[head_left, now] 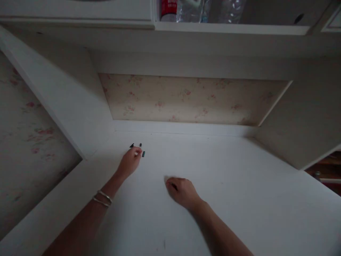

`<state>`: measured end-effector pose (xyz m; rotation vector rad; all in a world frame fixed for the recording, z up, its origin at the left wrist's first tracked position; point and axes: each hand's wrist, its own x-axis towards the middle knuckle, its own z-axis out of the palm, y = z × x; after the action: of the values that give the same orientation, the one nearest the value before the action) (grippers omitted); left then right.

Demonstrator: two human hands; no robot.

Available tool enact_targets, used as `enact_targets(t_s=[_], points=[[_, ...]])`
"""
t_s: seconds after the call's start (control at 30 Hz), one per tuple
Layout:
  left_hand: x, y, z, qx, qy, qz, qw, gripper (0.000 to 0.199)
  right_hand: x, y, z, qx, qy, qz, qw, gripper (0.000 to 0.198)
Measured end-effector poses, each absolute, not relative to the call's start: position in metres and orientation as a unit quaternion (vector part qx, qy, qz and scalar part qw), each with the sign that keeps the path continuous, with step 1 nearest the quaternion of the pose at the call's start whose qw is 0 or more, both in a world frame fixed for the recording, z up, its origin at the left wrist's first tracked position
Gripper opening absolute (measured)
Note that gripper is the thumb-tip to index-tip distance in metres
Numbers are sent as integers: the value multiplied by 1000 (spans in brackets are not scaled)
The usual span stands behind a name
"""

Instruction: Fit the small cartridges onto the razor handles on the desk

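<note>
Because left hand [131,159], fingers pinched, contents unclear, sits beside green piece [143,154], a bump could shift it; right hand [183,192], loosely clenched.

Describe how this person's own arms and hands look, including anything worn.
The left hand and right hand are ungloved, with no sleeves in view. Two thin, pale, shiny-looking bands circle the left forearm; the right forearm shows no jewellery.
</note>
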<state>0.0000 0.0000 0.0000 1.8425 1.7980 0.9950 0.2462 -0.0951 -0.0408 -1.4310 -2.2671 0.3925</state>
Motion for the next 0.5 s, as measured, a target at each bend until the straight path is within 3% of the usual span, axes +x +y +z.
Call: enact_targets(t_s=[0.1,0.23,0.37,0.5], points=[[-26,16,1,646,722,231,89,25,246,-95,-43,-521,-816,132,212,23],[-43,26,-9,641,762,64,63,40,245,-96,-45,-524,-816,118,214,23],[-44,28,-20,645,763,13,47,53,244,-97,-45,-530,-813,110,215,22],[-42,28,-26,646,762,13,44,51,244,-96,-45,-525,-815,110,219,22]])
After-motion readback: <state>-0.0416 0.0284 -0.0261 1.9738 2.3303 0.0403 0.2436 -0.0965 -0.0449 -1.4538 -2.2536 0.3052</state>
